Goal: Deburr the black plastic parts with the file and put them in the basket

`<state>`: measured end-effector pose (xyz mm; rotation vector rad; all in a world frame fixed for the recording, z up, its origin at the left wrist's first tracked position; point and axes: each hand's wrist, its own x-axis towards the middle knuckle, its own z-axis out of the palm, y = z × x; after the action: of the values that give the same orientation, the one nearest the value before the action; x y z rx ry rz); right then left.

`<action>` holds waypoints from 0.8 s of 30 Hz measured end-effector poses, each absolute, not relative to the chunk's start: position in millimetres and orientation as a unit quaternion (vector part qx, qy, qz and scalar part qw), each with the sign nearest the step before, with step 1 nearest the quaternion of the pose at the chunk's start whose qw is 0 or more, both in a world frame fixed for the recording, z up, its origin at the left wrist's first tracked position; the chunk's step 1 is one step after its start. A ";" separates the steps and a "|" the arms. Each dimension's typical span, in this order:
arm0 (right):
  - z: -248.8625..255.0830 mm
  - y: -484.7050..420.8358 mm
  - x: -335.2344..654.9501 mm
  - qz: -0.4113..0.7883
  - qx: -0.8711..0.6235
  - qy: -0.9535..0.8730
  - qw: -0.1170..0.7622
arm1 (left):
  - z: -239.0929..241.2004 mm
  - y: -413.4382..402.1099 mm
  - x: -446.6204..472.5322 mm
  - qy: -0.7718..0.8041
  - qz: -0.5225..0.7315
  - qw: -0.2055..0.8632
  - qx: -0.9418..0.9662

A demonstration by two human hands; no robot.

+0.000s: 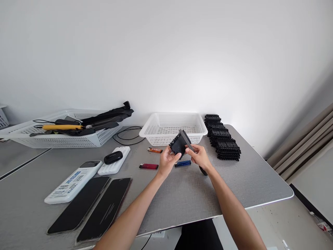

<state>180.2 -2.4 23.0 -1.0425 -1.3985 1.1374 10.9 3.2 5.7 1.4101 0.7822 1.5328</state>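
Two phones (91,206), both hands (166,161) (199,157) holding black part (179,143), labels unreadable

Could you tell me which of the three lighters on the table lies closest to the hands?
The blue lighter, lying just beneath the hands; the red lighter and orange lighter lie farther left.

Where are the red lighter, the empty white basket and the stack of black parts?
red lighter (148,166): head view, middle of its body.
white basket (158,133): head view, front wall.
stack of black parts (228,149): head view, nearest pile's top.

Blue lighter (182,163) (partly behind right hand (199,157)).
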 end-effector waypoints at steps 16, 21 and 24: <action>31.4 -7.1 184.9 0.546 -0.408 -0.566 0.463 | -0.3 4.6 6.5 0.324 0.521 0.246 0.750; 32.7 -8.2 185.4 0.566 -0.405 -0.573 0.432 | -2.2 12.2 -0.1 0.402 0.643 0.218 0.614; 32.9 -9.3 184.7 0.567 -0.401 -0.601 0.396 | -2.1 16.2 -3.3 0.393 0.656 0.207 0.610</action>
<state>184.7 -9.3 32.9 -1.0163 -1.5245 1.4360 -3.3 16.2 -2.1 1.6981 1.0935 1.8277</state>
